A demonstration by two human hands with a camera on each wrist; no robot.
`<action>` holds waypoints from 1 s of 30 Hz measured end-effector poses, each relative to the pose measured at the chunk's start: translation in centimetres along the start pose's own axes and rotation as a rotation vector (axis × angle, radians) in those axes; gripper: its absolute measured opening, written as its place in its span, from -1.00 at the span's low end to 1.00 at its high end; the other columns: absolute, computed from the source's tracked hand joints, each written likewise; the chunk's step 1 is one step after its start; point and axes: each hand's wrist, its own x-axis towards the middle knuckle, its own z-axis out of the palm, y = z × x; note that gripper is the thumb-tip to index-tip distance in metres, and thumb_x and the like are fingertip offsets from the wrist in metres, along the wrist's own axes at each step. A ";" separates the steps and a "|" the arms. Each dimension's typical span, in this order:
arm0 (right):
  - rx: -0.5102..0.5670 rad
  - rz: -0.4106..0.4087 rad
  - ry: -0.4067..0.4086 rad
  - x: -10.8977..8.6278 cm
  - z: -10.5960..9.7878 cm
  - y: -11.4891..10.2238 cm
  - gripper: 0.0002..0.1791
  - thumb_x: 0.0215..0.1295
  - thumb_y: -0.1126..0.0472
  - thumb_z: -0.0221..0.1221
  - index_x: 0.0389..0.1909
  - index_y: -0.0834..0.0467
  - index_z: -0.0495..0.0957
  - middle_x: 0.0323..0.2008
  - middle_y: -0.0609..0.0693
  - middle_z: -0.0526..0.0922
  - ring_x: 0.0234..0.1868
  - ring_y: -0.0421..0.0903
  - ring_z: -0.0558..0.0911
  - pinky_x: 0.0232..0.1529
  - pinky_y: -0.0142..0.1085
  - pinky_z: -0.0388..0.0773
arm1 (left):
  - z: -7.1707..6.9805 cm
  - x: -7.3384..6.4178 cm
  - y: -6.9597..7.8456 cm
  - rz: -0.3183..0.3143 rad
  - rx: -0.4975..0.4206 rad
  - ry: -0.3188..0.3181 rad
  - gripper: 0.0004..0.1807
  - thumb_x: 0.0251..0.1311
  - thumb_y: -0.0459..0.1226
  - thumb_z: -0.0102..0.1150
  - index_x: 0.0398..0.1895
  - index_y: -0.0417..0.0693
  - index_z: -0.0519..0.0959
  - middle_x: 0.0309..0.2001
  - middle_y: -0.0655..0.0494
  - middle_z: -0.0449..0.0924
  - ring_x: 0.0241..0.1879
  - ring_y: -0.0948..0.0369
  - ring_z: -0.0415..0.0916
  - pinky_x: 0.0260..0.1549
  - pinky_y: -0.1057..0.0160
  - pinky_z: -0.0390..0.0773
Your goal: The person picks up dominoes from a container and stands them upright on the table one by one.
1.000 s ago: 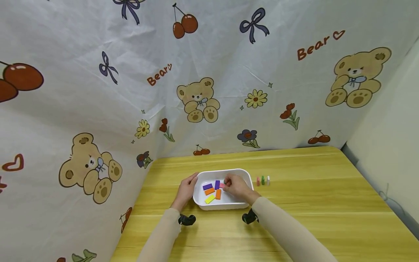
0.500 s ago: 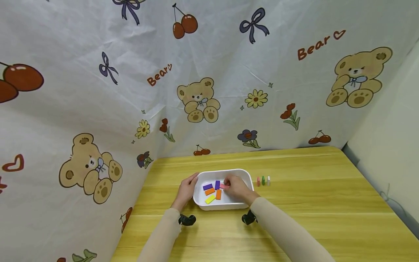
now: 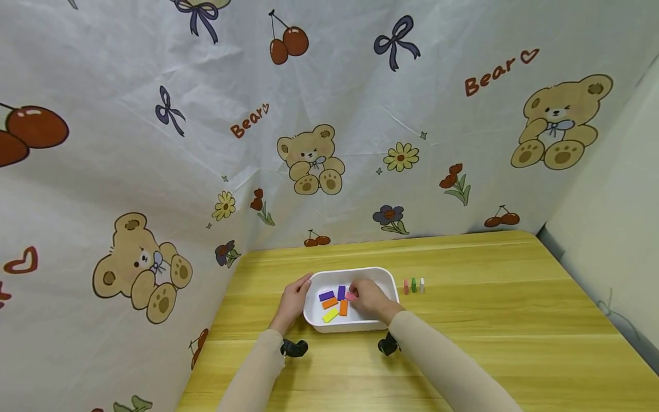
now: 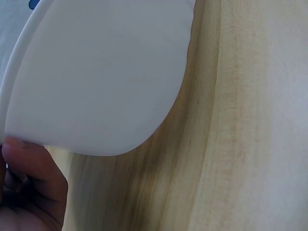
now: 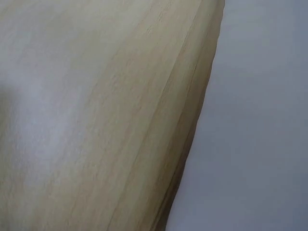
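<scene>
In the head view a white plastic tub (image 3: 352, 327) stands on the table. My left hand (image 3: 292, 300) grips its left rim; the left wrist view shows the curled fingers and thumb at the tub's edge. Inside the tub, my right hand (image 3: 369, 298) pinches a small pink block (image 3: 350, 296), whose far end is hidden by the fingers. Left of it lie two purple blocks (image 3: 326, 296), two orange blocks (image 3: 343, 308) and a yellow block (image 3: 330, 315). Only table and the tub's outer wall (image 5: 250, 125) appear in the right wrist view, with no hand.
Right of the tub, a pink block (image 3: 405, 286), a green block (image 3: 413, 285) and a white block (image 3: 422, 285) stand in a row on the wooden table (image 3: 494, 320). A patterned cloth (image 3: 355, 212) hangs behind and along the left side.
My right hand has shifted slightly within the tub, and the pink block at its fingertips has turned a little. The left hand keeps its hold on the rim.
</scene>
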 end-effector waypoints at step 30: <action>-0.176 -0.062 0.000 -0.8 0.0 -1.1 -0.92 0.31 0.33 0.32 -0.22 0.26 0.69 -0.31 0.02 0.54 -0.25 -0.06 0.51 -0.07 -0.12 0.64 | 0.0 -0.1 -0.3 0.005 -0.015 -0.003 -0.60 0.59 -0.11 0.00 0.39 0.14 0.56 0.46 0.00 0.45 0.51 -0.06 0.30 0.46 -0.09 0.38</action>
